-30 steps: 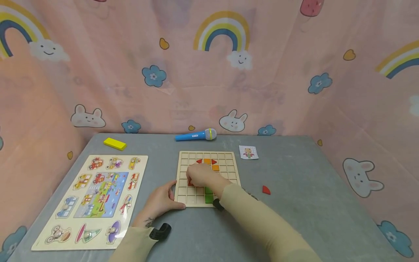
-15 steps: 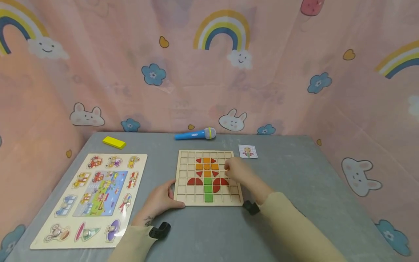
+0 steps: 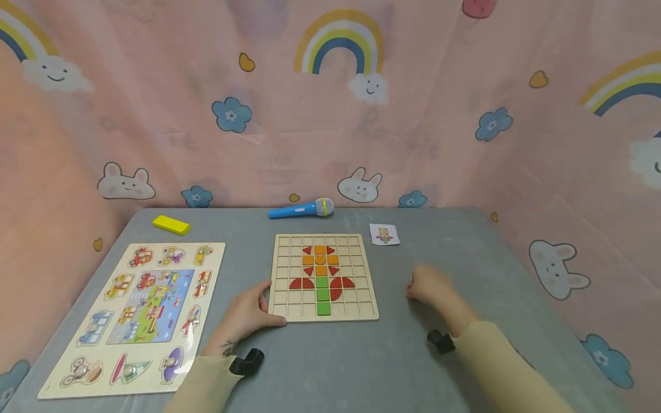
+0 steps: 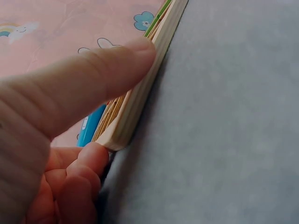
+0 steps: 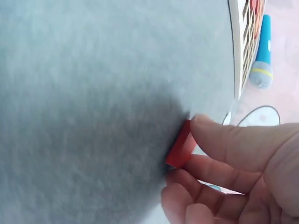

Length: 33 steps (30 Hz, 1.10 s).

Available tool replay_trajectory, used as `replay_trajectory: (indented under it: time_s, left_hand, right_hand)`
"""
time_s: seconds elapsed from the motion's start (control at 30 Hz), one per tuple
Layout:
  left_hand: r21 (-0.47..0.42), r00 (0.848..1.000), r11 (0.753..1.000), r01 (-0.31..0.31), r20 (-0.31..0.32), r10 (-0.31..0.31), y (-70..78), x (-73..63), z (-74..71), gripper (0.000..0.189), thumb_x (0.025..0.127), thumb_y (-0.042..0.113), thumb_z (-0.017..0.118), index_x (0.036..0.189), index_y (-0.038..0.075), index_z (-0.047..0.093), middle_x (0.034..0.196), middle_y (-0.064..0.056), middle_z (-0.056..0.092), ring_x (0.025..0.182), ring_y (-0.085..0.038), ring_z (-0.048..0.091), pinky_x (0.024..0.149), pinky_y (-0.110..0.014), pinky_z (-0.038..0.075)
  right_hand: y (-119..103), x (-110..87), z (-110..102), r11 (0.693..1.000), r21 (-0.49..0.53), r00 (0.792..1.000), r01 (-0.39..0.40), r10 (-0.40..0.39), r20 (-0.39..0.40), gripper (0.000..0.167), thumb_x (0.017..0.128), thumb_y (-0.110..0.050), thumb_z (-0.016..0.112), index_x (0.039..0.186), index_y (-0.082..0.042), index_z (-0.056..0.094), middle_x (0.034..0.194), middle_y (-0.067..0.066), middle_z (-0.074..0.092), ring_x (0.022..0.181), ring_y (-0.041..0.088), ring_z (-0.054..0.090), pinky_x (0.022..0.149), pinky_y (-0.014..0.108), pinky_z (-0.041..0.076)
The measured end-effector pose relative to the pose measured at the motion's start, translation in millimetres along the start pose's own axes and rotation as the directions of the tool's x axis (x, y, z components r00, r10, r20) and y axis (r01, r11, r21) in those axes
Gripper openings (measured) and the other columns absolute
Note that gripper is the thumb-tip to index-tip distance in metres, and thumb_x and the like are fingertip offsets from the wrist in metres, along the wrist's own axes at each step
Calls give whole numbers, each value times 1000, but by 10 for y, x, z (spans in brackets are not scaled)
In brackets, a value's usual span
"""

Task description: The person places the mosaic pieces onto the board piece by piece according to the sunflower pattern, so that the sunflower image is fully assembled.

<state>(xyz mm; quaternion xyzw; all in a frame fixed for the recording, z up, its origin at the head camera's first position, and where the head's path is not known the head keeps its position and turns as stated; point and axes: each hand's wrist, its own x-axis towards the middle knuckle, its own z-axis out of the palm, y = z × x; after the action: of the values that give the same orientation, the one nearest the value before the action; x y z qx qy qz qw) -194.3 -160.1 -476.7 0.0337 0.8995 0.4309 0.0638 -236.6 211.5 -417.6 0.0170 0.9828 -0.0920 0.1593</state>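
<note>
A wooden grid board (image 3: 356, 304) lies in the middle of the table in the head view. Green squares (image 3: 323, 295), orange pieces (image 3: 321, 271), red triangles (image 3: 333, 271) and red quarter-circles (image 3: 335, 293) form a flower on it. My left hand (image 3: 245, 315) grips the board's near left corner, thumb (image 4: 117, 67) on the front edge and fingers at the side. To the right of the board, my right hand (image 3: 432, 284) pinches a red quarter-circle piece (image 5: 181, 148) between thumb and fingers at the tabletop. The hand covers most of that piece in the head view.
A picture card (image 3: 384, 234) with a flower pattern lies behind the board to the right. A blue toy microphone (image 3: 293, 212) and a yellow block (image 3: 171, 225) are at the back. At left lies a vehicle knob puzzle (image 3: 206, 252). Pink printed cloth (image 3: 439, 115) surrounds the table.
My right hand has moved from over the board to the table on its right and taken hold of the loose red quarter-circle. My left hand stays at the board's corner.
</note>
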Motion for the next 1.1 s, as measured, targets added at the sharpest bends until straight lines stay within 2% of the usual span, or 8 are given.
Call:
replay_trajectory:
  time_s: [0.17,0.33,0.47,0.53,0.7,0.83,0.93,1.1]
  left_hand:
    - [-1,1000,1000,-2,1,2,4,1,0,95,55,24,89,135,1,44,63,-1,51,53,-13,44,50,-26,33]
    - [-6,1000,1000,0,5,0,5,-1,1,94,55,24,89,135,1,44,63,-1,51,53,-14,44,50,-26,33]
    - [-4,1000,1000,2,7,-2,6,1,-3,94,55,25,88,135,2,44,63,-1,51,53,-14,44,50,-26,33]
    - [-4,1000,1000,3,5,-3,5,1,-4,94,56,25,88,135,2,44,63,-1,51,53,-13,43,50,-26,32]
    - [-4,1000,1000,3,3,-3,-2,2,-3,94,56,25,88,135,2,44,63,-1,51,53,-13,44,50,-26,33]
    - [-3,1000,1000,7,3,-7,-1,2,-5,95,56,26,88,135,2,44,63,-1,51,53,-13,43,50,-26,33]
    - [3,1000,1000,11,3,-11,1,3,-8,95,55,27,88,135,2,44,63,-1,51,53,-13,43,50,-26,33]
    - [5,1000,1000,16,9,-16,9,6,-16,95,56,27,88,135,3,44,63,-1,50,53,-13,43,50,-26,32]
  right_hand:
    - [-30,-17,45,1000,23,998,10,-8,-58,14,71,-13,72,69,-4,61,70,6,57,64,20,50,58,36,41]
    - [-190,-3,36,998,51,997,35,-32,-72,9,77,-10,65,73,-3,62,71,6,58,63,20,51,57,34,42]
    - [-532,-9,24,983,93,983,156,-145,-110,7,79,-9,63,73,-5,64,69,4,57,62,18,49,54,30,40]
    - [-758,-35,39,959,117,960,259,-242,-140,8,79,-6,65,71,-7,63,68,2,56,62,17,48,54,28,39]
    - [-1298,-118,162,867,134,875,479,-460,-151,18,78,-4,68,64,-11,58,63,-2,53,60,13,45,55,25,37]
    - [-1597,-147,281,807,34,802,590,-581,-138,20,78,-5,68,64,-12,58,61,-4,51,59,11,43,53,22,35]
    - [-1722,-133,353,786,-58,777,616,-617,-125,20,80,-8,69,64,-13,57,60,-5,47,59,10,42,53,22,33]
    - [-1804,-104,417,777,-104,772,621,-629,-91,22,81,-6,65,63,-14,55,58,-5,44,54,10,39,49,21,29]
